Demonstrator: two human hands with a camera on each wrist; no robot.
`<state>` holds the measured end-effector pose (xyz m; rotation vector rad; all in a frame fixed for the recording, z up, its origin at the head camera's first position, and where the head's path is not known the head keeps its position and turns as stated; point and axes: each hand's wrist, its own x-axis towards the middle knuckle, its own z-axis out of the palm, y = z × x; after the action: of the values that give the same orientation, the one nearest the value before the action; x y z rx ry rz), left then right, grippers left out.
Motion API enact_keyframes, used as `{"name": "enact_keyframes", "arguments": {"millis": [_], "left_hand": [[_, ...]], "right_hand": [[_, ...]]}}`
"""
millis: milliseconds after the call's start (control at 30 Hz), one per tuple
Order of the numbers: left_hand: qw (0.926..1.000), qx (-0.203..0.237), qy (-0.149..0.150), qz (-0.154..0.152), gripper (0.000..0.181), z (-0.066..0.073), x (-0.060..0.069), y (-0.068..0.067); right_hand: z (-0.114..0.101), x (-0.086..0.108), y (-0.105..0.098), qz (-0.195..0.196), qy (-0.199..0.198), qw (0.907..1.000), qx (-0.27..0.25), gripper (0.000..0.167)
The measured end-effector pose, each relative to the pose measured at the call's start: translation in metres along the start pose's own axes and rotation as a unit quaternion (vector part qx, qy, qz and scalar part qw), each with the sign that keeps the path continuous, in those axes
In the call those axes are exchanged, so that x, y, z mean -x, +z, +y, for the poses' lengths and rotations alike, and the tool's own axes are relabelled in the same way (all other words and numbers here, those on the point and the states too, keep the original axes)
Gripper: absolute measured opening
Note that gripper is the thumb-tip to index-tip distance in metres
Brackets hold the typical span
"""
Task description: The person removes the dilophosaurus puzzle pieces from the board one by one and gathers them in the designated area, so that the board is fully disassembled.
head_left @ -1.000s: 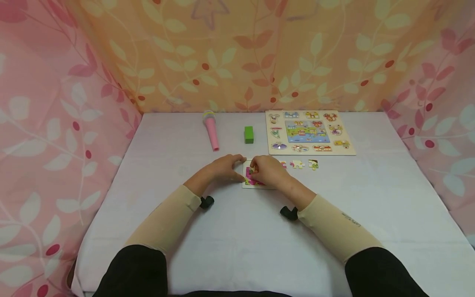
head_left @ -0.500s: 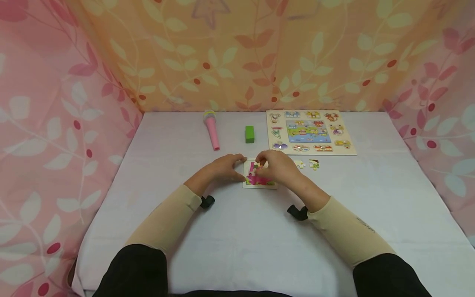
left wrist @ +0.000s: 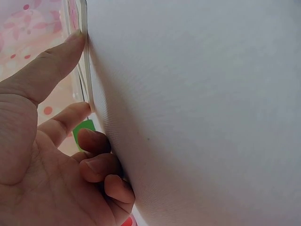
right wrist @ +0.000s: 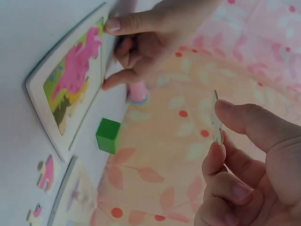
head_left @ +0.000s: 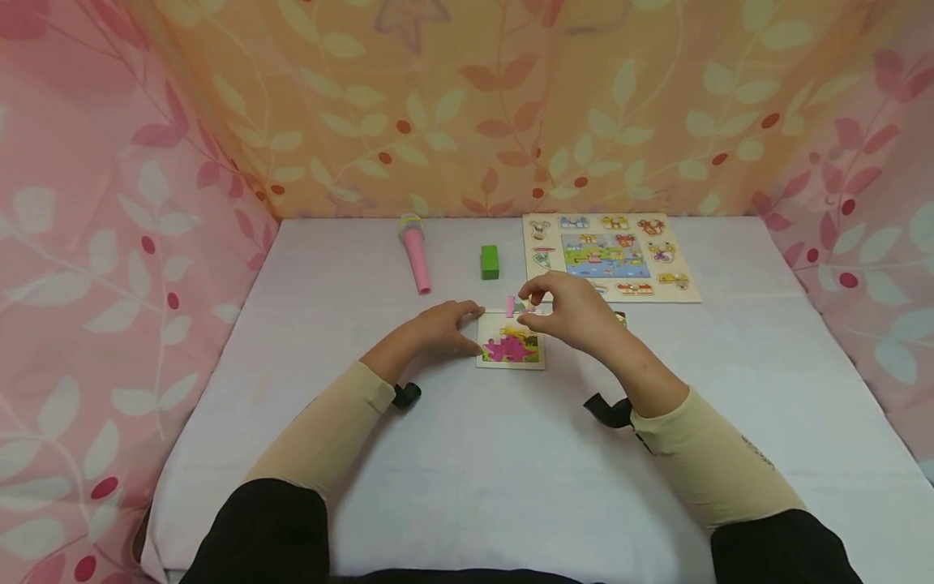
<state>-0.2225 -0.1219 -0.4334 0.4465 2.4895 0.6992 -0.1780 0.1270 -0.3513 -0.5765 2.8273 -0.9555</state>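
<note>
Your right hand (head_left: 580,312), in the middle of the head view, pinched a puzzle piece (head_left: 511,307) that you had just carried from over the puzzle board (head_left: 511,366) to its top edge; the board's upper left lay bare, so the picture seemed unfinished. Left wrist view: at upper left, your left hand (left wrist: 51,157) touched the board's edge with outstretched thumb and forefinger, other fingers curled. Right wrist view: loose pieces (right wrist: 48,175) lay at lower left.

Right hand (head_left: 578,311) is now farther out and more rightward; its pinched piece (head_left: 511,307) moves to the board's (head_left: 511,366) far edge, uncovering the board's middle.
</note>
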Motion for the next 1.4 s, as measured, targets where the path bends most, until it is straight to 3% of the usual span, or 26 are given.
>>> {"name": "enact_keyframes", "arguments": {"millis": [367,667,1400], "left_hand": [[1.0,0.003,0.002,0.006,0.077,-0.001,0.001,0.001],[1.0,0.008,0.0,0.001,0.079,-0.002,-0.001,0.0],[1.0,0.009,-0.002,-0.003,0.08,-0.003,-0.003,0.001]], "right_hand": [[0.007,0.019,-0.024,0.014,0.01,0.9997,-0.015,0.032],[0.024,0.03,-0.031,0.004,0.04,0.9992,-0.005,0.032],[0.072,0.026,0.011,-0.079,0.078,0.9933,0.03,0.026]]}}
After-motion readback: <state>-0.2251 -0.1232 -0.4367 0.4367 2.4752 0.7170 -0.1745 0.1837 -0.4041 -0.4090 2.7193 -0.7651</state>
